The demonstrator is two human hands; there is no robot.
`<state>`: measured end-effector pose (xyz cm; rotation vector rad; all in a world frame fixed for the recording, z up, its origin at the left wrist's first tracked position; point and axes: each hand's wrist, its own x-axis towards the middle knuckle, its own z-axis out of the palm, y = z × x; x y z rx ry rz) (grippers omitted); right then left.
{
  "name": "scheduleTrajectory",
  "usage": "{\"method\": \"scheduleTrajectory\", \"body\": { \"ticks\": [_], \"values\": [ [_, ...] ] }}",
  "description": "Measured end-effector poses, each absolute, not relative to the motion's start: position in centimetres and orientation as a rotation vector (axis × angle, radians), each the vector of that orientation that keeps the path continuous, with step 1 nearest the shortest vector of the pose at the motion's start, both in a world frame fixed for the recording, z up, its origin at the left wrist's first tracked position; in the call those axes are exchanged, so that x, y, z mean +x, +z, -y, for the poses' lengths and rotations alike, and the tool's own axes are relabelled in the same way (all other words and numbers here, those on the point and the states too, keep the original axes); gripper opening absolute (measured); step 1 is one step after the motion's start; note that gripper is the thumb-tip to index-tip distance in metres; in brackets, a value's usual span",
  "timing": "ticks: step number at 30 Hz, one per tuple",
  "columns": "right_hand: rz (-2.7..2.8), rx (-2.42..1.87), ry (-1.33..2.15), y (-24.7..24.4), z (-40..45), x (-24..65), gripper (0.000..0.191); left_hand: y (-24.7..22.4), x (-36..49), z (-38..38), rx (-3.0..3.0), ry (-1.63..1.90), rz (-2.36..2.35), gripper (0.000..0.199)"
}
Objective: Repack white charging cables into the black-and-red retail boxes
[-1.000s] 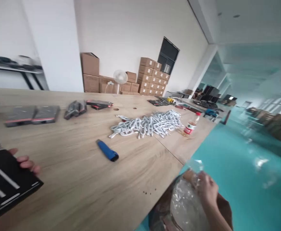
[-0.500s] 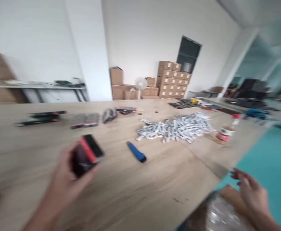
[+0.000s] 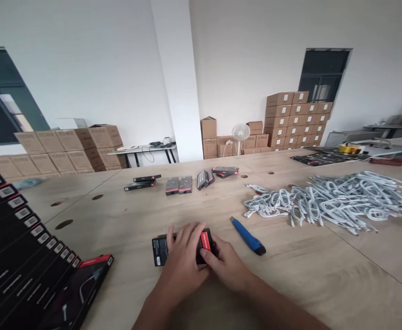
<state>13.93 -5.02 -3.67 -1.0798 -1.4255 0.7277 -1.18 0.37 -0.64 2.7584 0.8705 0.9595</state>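
A small black box with a red band (image 3: pixel 160 252) lies across the wooden table in front of me, with both hands on it. My left hand (image 3: pixel 186 252) is wrapped over its middle, fingers curled on the far side. My right hand (image 3: pixel 226 263) grips the red-banded end, thumb pressed on the near face. The box's underside and much of its middle are hidden by my fingers. A blue utility knife (image 3: pixel 248 236) rests on the table to the right of my right hand.
Stacked black boxes (image 3: pixel 18 247) fan out at the left. Several small black boxes (image 3: pixel 178 185) lie farther back. A heap of bundled white cables (image 3: pixel 345 199) spreads over the right side. Brown cartons (image 3: pixel 292 121) and a white fan (image 3: pixel 241 133) stand by the wall.
The view has turned left. My right hand has come from the far right to the box, which has come down to the table. The stacked boxes have come into view.
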Motion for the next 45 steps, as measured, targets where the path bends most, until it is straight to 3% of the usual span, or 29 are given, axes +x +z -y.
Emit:
{"method": "scheduleTrajectory", "body": {
  "ticks": [9,19,23,28,39,45],
  "values": [
    [1.449,-0.951,0.946,-2.1,6.8,16.1,0.027,-0.2,-0.3,0.2,2.755,0.832,-0.866,0.061],
    [1.349,-0.898,1.102,-2.0,6.6,16.5,0.030,-0.5,-0.1,0.2,2.818,0.749,-0.818,0.062],
    [1.318,-0.925,1.057,-2.5,6.3,16.5,0.029,-0.7,0.1,0.3,2.841,0.737,-0.784,0.072],
    [1.315,-1.085,0.903,-2.5,6.3,16.3,0.031,-0.9,0.6,0.4,2.840,0.733,-0.762,0.061],
    [1.257,-1.182,0.781,-2.9,5.5,16.5,0.017,-0.8,0.8,0.3,2.774,0.695,-0.707,0.060],
    [1.324,-1.190,0.718,-2.9,5.9,16.4,0.036,-0.9,0.4,0.3,2.765,0.833,-0.835,0.065]
  ]
}}
